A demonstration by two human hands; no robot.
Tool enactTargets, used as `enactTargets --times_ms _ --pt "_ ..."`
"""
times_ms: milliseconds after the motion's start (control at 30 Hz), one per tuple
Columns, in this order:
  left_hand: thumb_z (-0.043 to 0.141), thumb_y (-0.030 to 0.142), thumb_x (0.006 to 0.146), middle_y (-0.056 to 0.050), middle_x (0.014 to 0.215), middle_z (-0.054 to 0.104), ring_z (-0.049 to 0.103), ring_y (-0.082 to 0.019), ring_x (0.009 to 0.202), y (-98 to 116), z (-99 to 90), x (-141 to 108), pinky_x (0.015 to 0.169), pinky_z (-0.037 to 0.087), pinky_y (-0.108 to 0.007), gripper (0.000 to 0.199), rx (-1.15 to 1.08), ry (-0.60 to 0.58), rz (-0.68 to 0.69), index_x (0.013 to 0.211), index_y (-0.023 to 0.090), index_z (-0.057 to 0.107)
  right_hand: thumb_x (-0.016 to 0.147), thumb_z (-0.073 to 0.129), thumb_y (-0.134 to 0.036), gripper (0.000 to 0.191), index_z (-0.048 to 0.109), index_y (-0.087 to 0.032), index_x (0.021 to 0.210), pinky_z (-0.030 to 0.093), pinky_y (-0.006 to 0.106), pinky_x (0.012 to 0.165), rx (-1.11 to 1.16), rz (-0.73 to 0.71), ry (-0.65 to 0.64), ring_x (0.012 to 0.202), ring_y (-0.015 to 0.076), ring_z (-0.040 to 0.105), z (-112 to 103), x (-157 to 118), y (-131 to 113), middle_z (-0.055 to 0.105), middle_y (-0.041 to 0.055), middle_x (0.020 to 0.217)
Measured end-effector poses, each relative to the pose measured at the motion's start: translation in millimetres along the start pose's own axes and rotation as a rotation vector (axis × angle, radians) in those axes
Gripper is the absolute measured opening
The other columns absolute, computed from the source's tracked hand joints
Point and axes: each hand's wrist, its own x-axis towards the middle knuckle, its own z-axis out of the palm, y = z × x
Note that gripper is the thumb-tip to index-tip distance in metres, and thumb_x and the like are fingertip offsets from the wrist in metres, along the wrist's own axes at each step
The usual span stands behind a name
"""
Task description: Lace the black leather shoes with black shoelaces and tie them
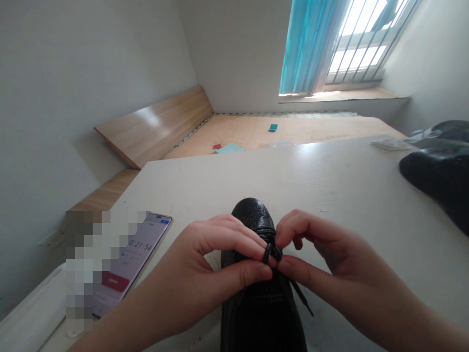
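A black leather lace-up shoe (252, 213) stands on the white table, its toe pointing away from me. Over its tongue, my left hand (223, 259) pinches a loop of the black shoelace (268, 253) between thumb and fingers. From the other side my right hand (318, 249) has its thumb and index finger closed on the lace at the knot. The fingertips of both hands nearly meet there. One loose lace end (303, 298) hangs down the shoe's right side. Fingers partly cover the knot, so its exact form is hidden.
A phone (142, 264) showing a timer lies at the left on the white table (205, 181). Another black shoe (432, 171) sits at the right edge, near a clear plastic packet (390, 143). Behind the table is a bed (322, 129) with a wooden headboard (157, 127).
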Motion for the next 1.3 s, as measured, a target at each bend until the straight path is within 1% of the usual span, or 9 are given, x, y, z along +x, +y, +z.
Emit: enactTargets --times_ms 267,500,733,833,933,1000,1100,1233,1300 --pt "0.077 0.015 0.081 0.000 0.080 0.078 0.068 -0.011 0.080 3 1.8 0 0.077 0.055 -0.021 0.005 0.123 0.033 0.101 0.078 0.019 0.078 0.088 0.065 -0.014 0.016 0.072 -0.028 0.091 0.051 0.024 0.075 -0.029 -0.179 0.042 0.087 0.0117 0.065 2 -2 -2 0.069 -0.0024 0.091" --pt "0.073 0.018 0.085 -0.002 0.087 0.078 0.067 -0.013 0.084 0 1.9 0 0.078 0.053 -0.024 0.006 0.086 0.024 0.054 0.084 0.019 0.078 0.092 0.060 -0.019 0.010 0.061 -0.025 0.084 0.049 0.026 0.070 0.027 -0.046 -0.017 0.077 0.0134 0.059 5 -3 3 0.061 -0.0021 0.082" --pt "0.064 0.019 0.091 0.000 0.088 0.073 0.065 -0.012 0.087 0 2.2 -4 0.081 0.050 -0.024 0.010 0.141 -0.007 0.017 0.086 0.020 0.073 0.098 0.048 -0.019 0.013 0.054 -0.026 0.089 0.048 0.026 0.073 0.016 -0.077 -0.039 0.082 0.0148 0.055 9 -7 4 0.056 -0.0012 0.086" --pt "0.071 0.021 0.086 0.002 0.088 0.073 0.065 -0.011 0.085 -1 4.5 -5 0.080 0.050 -0.022 0.005 0.108 0.046 -0.024 0.081 0.021 0.069 0.098 0.047 -0.019 0.014 0.053 -0.026 0.088 0.048 0.026 0.073 0.017 -0.081 -0.057 0.081 0.0146 0.054 9 -7 3 0.055 -0.0015 0.085" --pt "0.074 0.023 0.083 0.006 0.082 0.072 0.064 -0.008 0.079 -2 6.4 -5 0.074 0.049 -0.019 0.016 0.027 0.124 -0.091 0.075 0.021 0.061 0.098 0.048 -0.018 0.014 0.053 -0.026 0.089 0.049 0.025 0.074 0.011 -0.096 -0.058 0.082 0.0139 0.056 8 -7 3 0.057 -0.0020 0.086" --pt "0.074 0.022 0.083 0.007 0.079 0.071 0.064 -0.008 0.077 -2 7.3 -4 0.074 0.049 -0.018 0.010 0.002 0.144 -0.119 0.085 0.023 0.065 0.098 0.048 -0.016 0.014 0.053 -0.026 0.089 0.049 0.025 0.075 -0.010 -0.125 -0.039 0.083 0.0138 0.057 8 -7 3 0.058 -0.0017 0.087" --pt "0.074 0.023 0.083 0.005 0.077 0.072 0.064 -0.009 0.074 -1 9.0 -2 0.072 0.049 -0.021 0.020 0.033 0.148 -0.134 0.102 0.027 0.075 0.095 0.050 -0.013 0.015 0.053 -0.025 0.087 0.051 0.026 0.074 -0.069 -0.180 -0.010 0.082 0.0135 0.058 7 -7 2 0.059 -0.0014 0.086" --pt "0.074 0.026 0.081 0.001 0.076 0.072 0.062 -0.012 0.071 1 12.3 -2 0.067 0.047 -0.024 0.008 0.058 0.174 -0.147 0.085 0.025 0.081 0.093 0.051 -0.011 0.016 0.054 -0.025 0.086 0.051 0.025 0.071 -0.185 -0.261 0.019 0.079 0.0128 0.059 6 -7 0 0.059 -0.0015 0.084" --pt "0.074 0.028 0.080 0.001 0.074 0.072 0.062 -0.013 0.071 2 13.8 -3 0.067 0.048 -0.025 0.009 0.060 0.196 -0.159 0.085 0.026 0.082 0.093 0.051 -0.010 0.016 0.054 -0.025 0.089 0.051 0.024 0.073 -0.247 -0.322 0.031 0.081 0.0125 0.059 5 -8 -1 0.060 -0.0012 0.086"
